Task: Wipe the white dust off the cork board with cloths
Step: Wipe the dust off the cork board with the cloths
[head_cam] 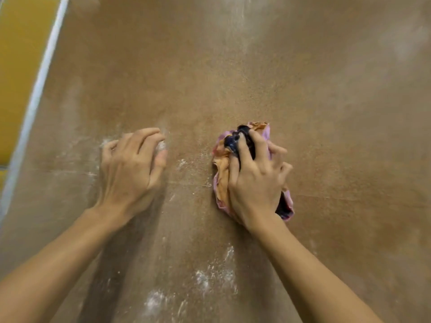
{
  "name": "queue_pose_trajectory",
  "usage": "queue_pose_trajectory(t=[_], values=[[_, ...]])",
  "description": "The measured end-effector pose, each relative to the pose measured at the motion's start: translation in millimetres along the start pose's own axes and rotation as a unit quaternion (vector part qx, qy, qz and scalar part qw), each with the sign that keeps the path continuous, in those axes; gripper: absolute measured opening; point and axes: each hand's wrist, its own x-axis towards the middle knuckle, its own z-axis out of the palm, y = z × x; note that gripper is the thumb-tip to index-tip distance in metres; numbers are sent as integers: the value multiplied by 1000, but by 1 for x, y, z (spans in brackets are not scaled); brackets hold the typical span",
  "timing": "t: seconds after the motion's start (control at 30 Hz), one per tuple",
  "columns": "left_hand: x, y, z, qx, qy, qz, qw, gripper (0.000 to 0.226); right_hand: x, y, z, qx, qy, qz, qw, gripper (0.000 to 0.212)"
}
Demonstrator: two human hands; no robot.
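Note:
The brown cork board point(233, 73) fills nearly the whole view. My right hand point(255, 180) presses a bunched cloth point(221, 169) of pink, orange and dark blue against the board right of centre. My left hand point(130, 169) rests on the board to the left, fingers curled and apart, holding nothing. White dust point(212, 276) lies in patches near the bottom centre. Smaller white dust specks point(186, 166) sit between the two hands, and faint smears run across the upper right.
A pale metal frame strip point(35, 103) runs diagonally along the board's left edge. Beyond it is a yellow surface point(18, 66) at the far left.

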Motion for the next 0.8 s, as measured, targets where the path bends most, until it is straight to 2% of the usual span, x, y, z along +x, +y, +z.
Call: queue_pose_trajectory(t=[0.1, 0.17, 0.23, 0.33, 0.4, 0.43, 0.53, 0.6, 0.63, 0.73, 0.77, 0.8], values=[[-13, -35, -5, 8, 0, -32, 999, 36, -44, -12, -7, 3, -31, -161, 986, 43], [-17, -55, -8, 8, 10, -50, 999, 39, -46, 2, -16, -10, -42, -199, 979, 43], [-15, -73, -9, 11, 6, -48, 999, 44, -23, 13, -19, -38, -43, -132, 990, 44], [-10, -96, -5, 16, -7, -35, 999, 50, 16, -3, -7, -39, -40, 50, 997, 45], [-11, -106, 2, 8, -14, -36, 999, 52, 14, -33, 2, -45, -32, 66, 996, 45], [-15, -103, 6, 8, -13, -36, 999, 52, 1, -42, 1, -37, -29, 35, 998, 46], [-20, -104, 15, -10, -5, -44, 999, 51, -50, -53, -6, -36, -60, -143, 987, 44], [-21, -105, 18, -21, -1, -50, 999, 51, -58, -44, -14, -45, -76, -174, 981, 43], [-22, -105, 18, -24, 2, -52, 998, 51, -51, -40, -16, -50, -72, -137, 987, 42], [-25, -107, 18, -32, 3, -48, 998, 50, -15, -53, 1, -45, -30, 100, 993, 42], [-26, -108, 18, -29, 2, -44, 999, 50, -7, -67, 6, -46, -16, 138, 989, 42], [-26, -109, 18, -25, 3, -42, 999, 51, -6, -81, 12, -48, -4, 132, 990, 42]])
